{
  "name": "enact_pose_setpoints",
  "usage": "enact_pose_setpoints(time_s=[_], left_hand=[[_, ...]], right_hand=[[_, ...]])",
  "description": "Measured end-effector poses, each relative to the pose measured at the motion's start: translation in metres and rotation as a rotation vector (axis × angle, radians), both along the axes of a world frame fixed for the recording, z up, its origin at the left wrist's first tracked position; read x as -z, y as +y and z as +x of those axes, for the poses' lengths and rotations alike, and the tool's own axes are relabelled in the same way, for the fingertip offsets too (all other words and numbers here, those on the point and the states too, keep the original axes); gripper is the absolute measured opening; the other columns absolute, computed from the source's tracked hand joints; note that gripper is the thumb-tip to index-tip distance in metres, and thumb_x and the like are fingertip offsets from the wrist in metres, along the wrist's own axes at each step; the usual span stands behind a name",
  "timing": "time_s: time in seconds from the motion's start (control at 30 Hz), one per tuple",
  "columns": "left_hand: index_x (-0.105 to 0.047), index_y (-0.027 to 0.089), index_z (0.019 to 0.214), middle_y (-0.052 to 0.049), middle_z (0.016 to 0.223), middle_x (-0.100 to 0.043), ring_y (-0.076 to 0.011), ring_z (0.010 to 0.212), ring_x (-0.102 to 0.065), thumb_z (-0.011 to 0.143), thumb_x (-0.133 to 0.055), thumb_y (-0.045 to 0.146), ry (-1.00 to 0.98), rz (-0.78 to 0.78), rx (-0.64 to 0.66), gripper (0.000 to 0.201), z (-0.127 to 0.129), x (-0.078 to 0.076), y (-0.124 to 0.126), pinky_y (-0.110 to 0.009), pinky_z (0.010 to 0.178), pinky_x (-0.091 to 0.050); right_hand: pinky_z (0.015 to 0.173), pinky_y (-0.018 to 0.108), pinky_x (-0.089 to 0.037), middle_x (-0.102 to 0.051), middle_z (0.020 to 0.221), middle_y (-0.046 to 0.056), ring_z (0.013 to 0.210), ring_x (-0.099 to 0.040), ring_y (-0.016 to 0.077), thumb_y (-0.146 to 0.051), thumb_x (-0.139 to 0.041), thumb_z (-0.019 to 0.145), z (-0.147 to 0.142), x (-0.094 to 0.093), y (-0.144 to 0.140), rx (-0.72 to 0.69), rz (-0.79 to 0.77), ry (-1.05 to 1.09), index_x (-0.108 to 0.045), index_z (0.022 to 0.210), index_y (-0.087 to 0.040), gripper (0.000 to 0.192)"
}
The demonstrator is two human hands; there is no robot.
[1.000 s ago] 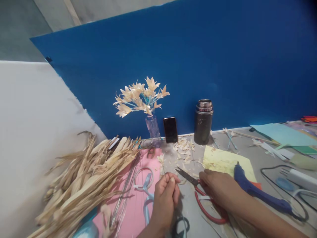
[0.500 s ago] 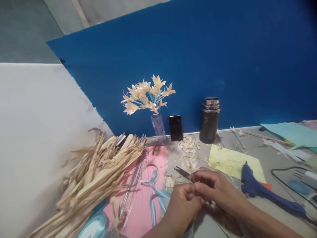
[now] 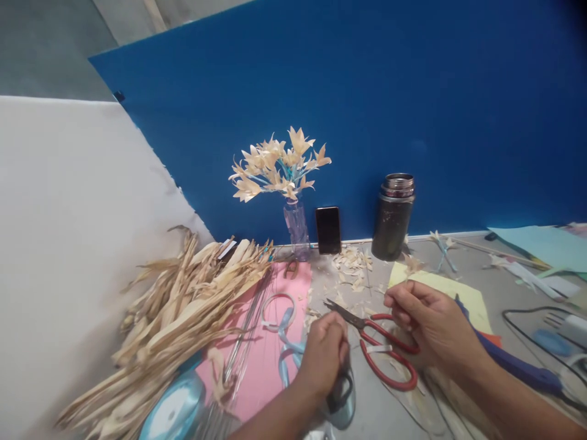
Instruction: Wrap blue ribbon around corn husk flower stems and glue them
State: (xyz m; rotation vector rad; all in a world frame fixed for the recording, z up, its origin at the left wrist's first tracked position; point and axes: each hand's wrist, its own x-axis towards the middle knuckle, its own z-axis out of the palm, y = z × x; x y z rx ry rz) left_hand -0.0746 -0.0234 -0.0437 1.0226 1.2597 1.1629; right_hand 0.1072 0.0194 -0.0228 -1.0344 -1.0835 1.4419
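Observation:
My left hand [image 3: 323,354] is a closed fist low in the middle, resting over a black loop handle [image 3: 340,391] and a pale blue ribbon roll [image 3: 346,412]. Nothing shows between its fingers. My right hand [image 3: 433,324] lies to the right with its fingers curled against the thumb, touching the upper handle of the red scissors [image 3: 383,357]. Whether it pinches anything small is unclear. The scissors lie flat between my hands, blades [image 3: 342,310] pointing left and away. Under the left hand's side are a pink sheet [image 3: 266,366] and loops of blue ribbon [image 3: 282,321].
A heap of dried husks [image 3: 178,318] fills the left. Husk flowers in a small vase [image 3: 296,229], a phone [image 3: 328,230] and a dark flask [image 3: 393,217] stand against the blue board. A blue glue gun [image 3: 518,366], yellow paper [image 3: 468,296] and cables lie right.
My hands were joined over the scissors half a second ago and have parted. The left dropped toward me onto the black handle, the right drew back to the right, uncovering the red scissors.

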Motion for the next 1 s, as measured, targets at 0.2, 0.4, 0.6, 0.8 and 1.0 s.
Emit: enact_pose_setpoints(time_s=[0.2,0.4,0.6,0.8,1.0], left_hand=[[-0.073,0.013,0.076,0.001,0.046,-0.056,-0.0109,0.045,-0.043,0.076,-0.062,0.031,0.135,0.028,-0.108,0.021,-0.011,-0.002,0.012,-0.022,0.050,-0.031],[-0.071,0.015,0.060,-0.003,0.060,-0.064,-0.0131,0.059,-0.052,0.066,-0.070,0.020,0.126,0.113,-0.037,0.008,-0.003,-0.002,0.002,-0.024,0.059,-0.039],[-0.053,0.019,0.061,0.009,0.044,-0.038,-0.0051,0.038,-0.027,0.067,-0.075,0.040,-0.111,-0.023,0.109,0.030,-0.001,0.010,0.002,-0.020,0.041,-0.017],[-0.047,0.020,0.054,0.009,0.041,-0.029,-0.0057,0.037,-0.021,0.078,-0.060,0.058,-0.057,-0.006,0.145,0.047,0.000,0.012,0.001,-0.022,0.041,-0.013],[-0.067,0.016,0.085,0.004,0.063,-0.052,-0.0076,0.050,-0.036,0.075,-0.067,0.028,0.077,0.111,-0.056,0.016,-0.002,0.008,-0.001,-0.020,0.049,-0.027]], right_hand=[[0.039,0.020,-0.025,-0.043,0.045,-0.008,0.039,-0.032,0.0049,-0.059,-0.073,0.076,-0.008,0.008,0.001,-0.158,-0.097,-0.129,-0.063,0.067,-0.016,0.045],[0.042,0.021,-0.035,-0.053,0.049,-0.005,0.042,-0.042,0.0071,-0.053,-0.078,0.072,-0.010,0.014,0.003,-0.229,-0.066,-0.214,-0.060,0.063,-0.017,0.041],[0.040,0.020,-0.030,-0.051,0.046,-0.005,0.040,-0.042,0.0078,-0.047,-0.075,0.072,-0.010,0.015,0.008,-0.146,-0.015,-0.379,-0.055,0.057,-0.018,0.037],[0.041,0.021,-0.035,-0.050,0.047,-0.005,0.041,-0.048,0.0099,-0.043,-0.071,0.073,-0.013,0.011,0.006,-0.116,0.046,-0.478,-0.051,0.055,-0.020,0.035],[0.042,0.022,-0.036,-0.055,0.044,-0.003,0.039,-0.046,0.0099,-0.042,-0.065,0.076,-0.011,0.016,0.008,-0.184,0.027,-0.552,-0.049,0.057,-0.022,0.032]])
